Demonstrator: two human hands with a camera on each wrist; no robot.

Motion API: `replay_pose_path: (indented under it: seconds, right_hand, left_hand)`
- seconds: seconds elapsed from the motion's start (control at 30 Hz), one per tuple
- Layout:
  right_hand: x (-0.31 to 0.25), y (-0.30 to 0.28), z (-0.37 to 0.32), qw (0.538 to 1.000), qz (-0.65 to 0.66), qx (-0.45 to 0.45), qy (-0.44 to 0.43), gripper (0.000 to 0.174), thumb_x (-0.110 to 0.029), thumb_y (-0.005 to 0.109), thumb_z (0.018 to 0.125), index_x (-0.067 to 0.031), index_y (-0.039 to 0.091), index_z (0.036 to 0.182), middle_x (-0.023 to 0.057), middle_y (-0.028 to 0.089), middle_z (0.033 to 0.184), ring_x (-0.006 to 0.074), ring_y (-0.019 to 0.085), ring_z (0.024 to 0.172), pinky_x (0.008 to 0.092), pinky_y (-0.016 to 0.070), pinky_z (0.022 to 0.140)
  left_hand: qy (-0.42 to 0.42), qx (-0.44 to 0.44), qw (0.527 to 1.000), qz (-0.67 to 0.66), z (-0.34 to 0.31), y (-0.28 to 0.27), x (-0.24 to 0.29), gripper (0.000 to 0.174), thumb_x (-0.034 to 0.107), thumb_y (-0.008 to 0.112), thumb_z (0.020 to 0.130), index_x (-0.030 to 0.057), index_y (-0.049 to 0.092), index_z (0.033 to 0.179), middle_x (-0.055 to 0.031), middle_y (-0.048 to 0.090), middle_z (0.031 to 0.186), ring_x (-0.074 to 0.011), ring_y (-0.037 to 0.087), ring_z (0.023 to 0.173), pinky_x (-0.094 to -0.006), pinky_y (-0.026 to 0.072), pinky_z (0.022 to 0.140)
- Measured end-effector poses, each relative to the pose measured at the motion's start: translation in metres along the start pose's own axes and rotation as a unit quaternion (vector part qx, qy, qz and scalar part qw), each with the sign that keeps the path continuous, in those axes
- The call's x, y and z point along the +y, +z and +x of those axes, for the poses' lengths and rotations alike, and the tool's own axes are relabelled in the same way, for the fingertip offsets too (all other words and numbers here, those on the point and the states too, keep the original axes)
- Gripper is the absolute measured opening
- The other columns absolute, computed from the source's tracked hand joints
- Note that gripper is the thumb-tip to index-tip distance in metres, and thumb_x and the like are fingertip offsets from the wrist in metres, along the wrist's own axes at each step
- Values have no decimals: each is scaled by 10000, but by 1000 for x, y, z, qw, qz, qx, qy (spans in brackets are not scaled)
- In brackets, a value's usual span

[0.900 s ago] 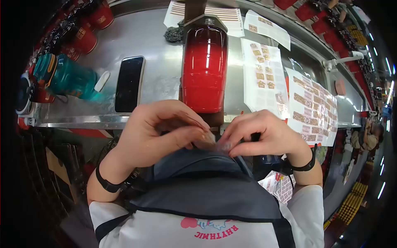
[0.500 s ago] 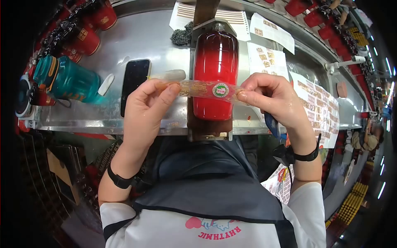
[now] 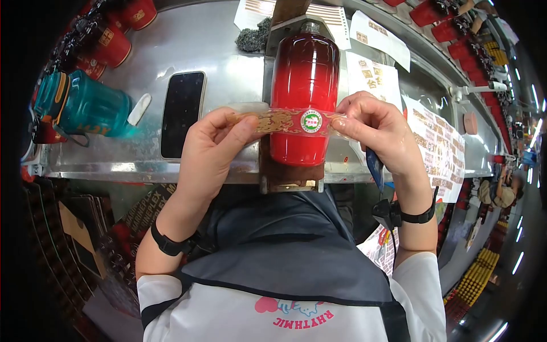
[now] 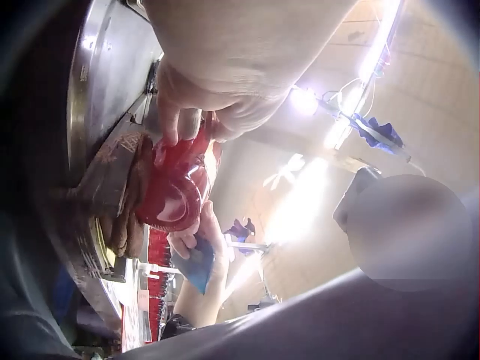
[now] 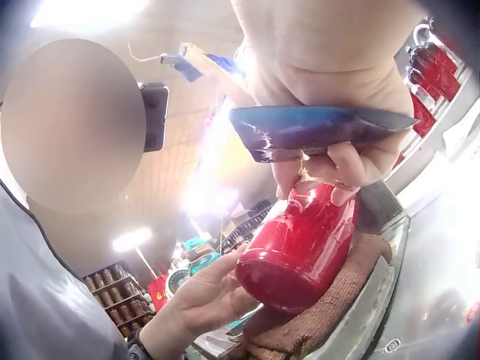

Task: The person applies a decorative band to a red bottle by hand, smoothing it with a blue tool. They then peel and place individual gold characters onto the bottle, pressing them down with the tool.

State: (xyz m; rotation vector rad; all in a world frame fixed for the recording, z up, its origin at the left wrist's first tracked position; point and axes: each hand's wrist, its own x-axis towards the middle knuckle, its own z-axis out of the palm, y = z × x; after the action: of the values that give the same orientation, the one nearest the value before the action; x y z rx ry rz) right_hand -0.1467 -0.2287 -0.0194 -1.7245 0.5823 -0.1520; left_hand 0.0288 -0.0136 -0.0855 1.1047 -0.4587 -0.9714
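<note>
A clear decal strip [image 3: 273, 121] with gold patterning and a round green-and-white emblem stretches across the lower part of a glossy red bottle [image 3: 306, 74], which darkens to black toward its neck. My left hand [image 3: 216, 145] pinches the strip's left end between thumb and fingers. At the other end, the thumb and fingers of my right hand [image 3: 384, 134] pinch it too. A blue scraper [image 5: 322, 131] is tucked against the right palm and sticks out below it. The bottle lies on its side on a brown cloth [image 5: 341, 300], base toward me.
Left on the metal table [image 3: 142, 51] are a black phone [image 3: 183, 117], a teal water bottle [image 3: 99, 105] and a small white piece [image 3: 139, 109]. A dark scrubber [image 3: 254, 36] sits behind. Printed decal sheets [image 3: 439, 154] lie right; red containers [image 3: 111, 48] line the back left.
My hands were together near the apron, then moved up and apart with the strip drawn out between them. Since then the strip has shifted slightly right, across the bottle.
</note>
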Motion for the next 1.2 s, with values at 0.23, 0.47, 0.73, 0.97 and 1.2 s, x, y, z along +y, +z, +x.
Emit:
replay_pose_path:
  seconds: [0.23,0.47,0.73,0.97,1.2]
  right_hand:
    - [0,0,0,999,26,-5,31,197,-168,790,892,-34,665,819,-63,579,733,5,388,636,197,309,568]
    - [2,2,1,999,32,2,27,197,-184,793,894,-41,676,827,-75,573,702,-6,387,623,191,294,549]
    - [5,4,4,1000,3,12,16,216,-227,805,884,-51,697,822,-96,541,632,-12,351,569,202,253,508]
    - [6,5,4,1000,-2,15,12,221,-239,809,880,-51,712,820,-96,527,609,-10,344,555,205,246,499]
    - [8,4,5,1000,-2,13,-3,217,-241,802,888,-50,722,826,-94,535,607,-12,348,553,207,245,497]
  left_hand:
    - [-9,21,999,-40,1,8,3,145,115,634,1008,-29,646,1005,-92,700,1044,-138,684,994,-319,585,934]
    - [-15,19,999,-48,1,7,2,144,103,621,1012,-32,656,1049,-92,698,1064,-147,684,1010,-329,588,942]
    - [-24,28,998,-53,1,5,-1,155,120,577,1032,-6,647,1088,-95,696,1086,-178,688,1021,-386,593,950]
    - [-23,12,997,-77,2,1,-4,180,122,605,1021,-25,656,1111,-102,702,1106,-165,687,1037,-346,588,953]
    - [-22,14,997,-79,1,2,-4,182,118,607,1020,-25,655,1121,-106,702,1113,-169,685,1042,-344,590,947]
